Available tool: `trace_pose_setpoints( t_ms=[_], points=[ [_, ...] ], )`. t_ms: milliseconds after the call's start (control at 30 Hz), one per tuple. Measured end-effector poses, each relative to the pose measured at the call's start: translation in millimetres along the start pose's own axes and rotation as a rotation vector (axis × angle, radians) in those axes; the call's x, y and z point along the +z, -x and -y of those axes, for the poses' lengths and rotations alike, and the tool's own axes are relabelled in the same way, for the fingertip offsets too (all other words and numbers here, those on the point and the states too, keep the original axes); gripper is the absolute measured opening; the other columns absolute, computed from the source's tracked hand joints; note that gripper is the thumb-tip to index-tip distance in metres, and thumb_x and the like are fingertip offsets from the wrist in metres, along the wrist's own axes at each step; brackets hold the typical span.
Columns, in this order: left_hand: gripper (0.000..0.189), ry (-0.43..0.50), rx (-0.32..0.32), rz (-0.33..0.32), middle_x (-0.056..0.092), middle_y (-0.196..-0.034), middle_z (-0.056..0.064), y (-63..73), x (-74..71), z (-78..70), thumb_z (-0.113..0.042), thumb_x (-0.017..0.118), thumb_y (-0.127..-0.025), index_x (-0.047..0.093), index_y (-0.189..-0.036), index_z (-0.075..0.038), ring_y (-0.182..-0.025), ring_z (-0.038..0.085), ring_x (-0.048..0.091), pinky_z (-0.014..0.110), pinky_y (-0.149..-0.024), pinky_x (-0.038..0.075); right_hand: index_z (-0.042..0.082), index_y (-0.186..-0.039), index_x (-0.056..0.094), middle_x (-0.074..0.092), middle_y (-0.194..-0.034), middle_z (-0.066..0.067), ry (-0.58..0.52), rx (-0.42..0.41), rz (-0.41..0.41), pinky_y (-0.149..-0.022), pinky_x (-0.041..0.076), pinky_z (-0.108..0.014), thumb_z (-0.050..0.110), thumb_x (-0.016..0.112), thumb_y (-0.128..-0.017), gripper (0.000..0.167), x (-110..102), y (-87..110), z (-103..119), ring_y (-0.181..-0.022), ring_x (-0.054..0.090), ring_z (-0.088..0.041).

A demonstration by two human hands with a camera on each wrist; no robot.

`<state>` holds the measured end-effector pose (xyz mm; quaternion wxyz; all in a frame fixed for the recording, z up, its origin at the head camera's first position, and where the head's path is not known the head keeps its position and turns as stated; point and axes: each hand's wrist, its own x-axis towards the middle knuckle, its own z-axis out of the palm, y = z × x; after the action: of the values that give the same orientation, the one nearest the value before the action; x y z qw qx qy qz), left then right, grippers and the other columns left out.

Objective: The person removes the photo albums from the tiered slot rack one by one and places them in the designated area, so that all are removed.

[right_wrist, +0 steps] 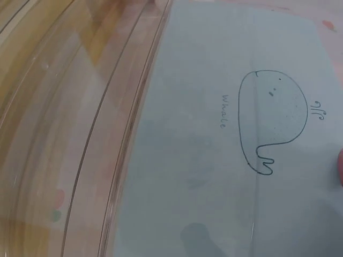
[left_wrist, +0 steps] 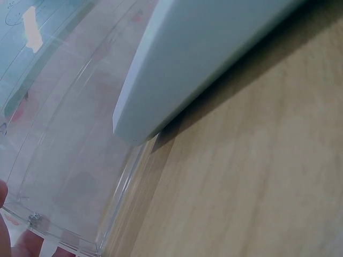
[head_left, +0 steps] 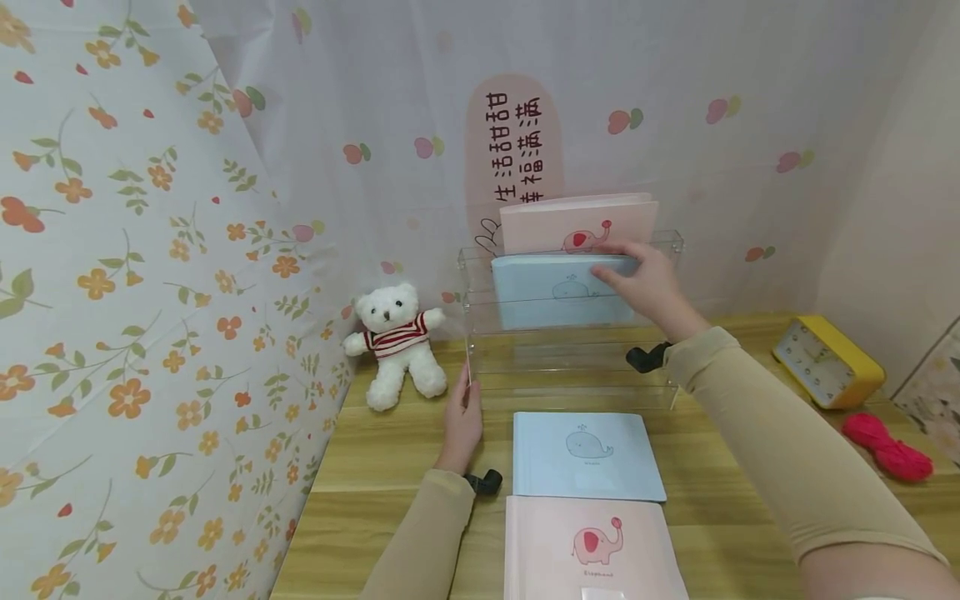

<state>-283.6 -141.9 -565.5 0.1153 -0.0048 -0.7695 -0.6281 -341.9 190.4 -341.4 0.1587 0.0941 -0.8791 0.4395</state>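
Observation:
A clear acrylic rack [head_left: 555, 357] with several tiers stands on the wooden table against the curtain. My left hand [head_left: 461, 421] grips its left side panel; in the left wrist view, fingertips [left_wrist: 28, 245] show through the plastic. My right hand [head_left: 647, 279] pinches the top edge of a light blue booklet [head_left: 528, 292] with a whale drawing, which sits upright in a tier. The right wrist view shows the whale cover [right_wrist: 187, 139] close up behind the tier's clear front. Behind it, a pink elephant booklet [head_left: 536, 227] stands in the top tier.
Flat on the table before the rack lie another blue whale booklet [head_left: 540, 458] and a pink elephant booklet [head_left: 543, 542]. A white teddy bear [head_left: 401, 346] sits left of the rack. On the right are a yellow clock [head_left: 828, 360] and pink yarn [head_left: 888, 447].

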Motion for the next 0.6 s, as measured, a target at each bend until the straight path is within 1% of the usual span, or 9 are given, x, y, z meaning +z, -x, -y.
trace_pose_setpoints(
  t_ms=[100,267,433,600],
  points=[
    [0.054,-0.001,0.001,0.0,0.046,-0.175,0.009,0.2,-0.1,0.4,-0.03,0.05,-0.119,0.04,-0.172,-0.036,-0.157,0.035,0.051,0.058,-0.127,0.045,0.013,-0.146,0.072,0.059,-0.161,-0.021,0.017,0.007,0.01,-0.132,0.03,-0.068,0.031,0.081,-0.103,0.048,0.3,0.0,-0.1,-0.157,0.044,-0.044],
    [0.054,0.008,0.009,-0.001,0.045,-0.175,0.01,0.1,-0.4,0.7,-0.03,0.051,-0.119,0.04,-0.171,-0.036,-0.158,0.036,0.049,0.059,-0.129,0.043,0.011,-0.141,0.074,0.059,-0.158,-0.025,0.027,0.032,-0.001,-0.13,0.032,-0.069,0.029,0.081,-0.102,0.044,2.1,0.0,-1.6,-0.154,0.046,-0.047],
    [0.054,0.013,0.025,-0.008,0.046,-0.174,0.012,-0.1,-0.4,0.6,-0.03,0.052,-0.119,0.042,-0.171,-0.033,-0.157,0.037,0.05,0.061,-0.128,0.043,0.011,-0.137,0.075,0.058,-0.16,-0.021,-0.004,0.083,-0.014,-0.131,0.031,-0.068,0.029,0.081,-0.103,0.039,5.1,-0.3,-1.8,-0.155,0.045,-0.044],
    [0.054,0.005,0.02,-0.016,0.049,-0.173,0.012,-0.2,-0.7,0.7,-0.031,0.053,-0.118,0.042,-0.171,-0.034,-0.154,0.038,0.053,0.061,-0.127,0.044,0.013,-0.133,0.075,0.058,-0.16,-0.015,-0.043,0.127,-0.047,-0.13,0.032,-0.068,0.026,0.08,-0.103,0.033,9.3,1.9,0.0,-0.155,0.045,-0.04]
  ],
)
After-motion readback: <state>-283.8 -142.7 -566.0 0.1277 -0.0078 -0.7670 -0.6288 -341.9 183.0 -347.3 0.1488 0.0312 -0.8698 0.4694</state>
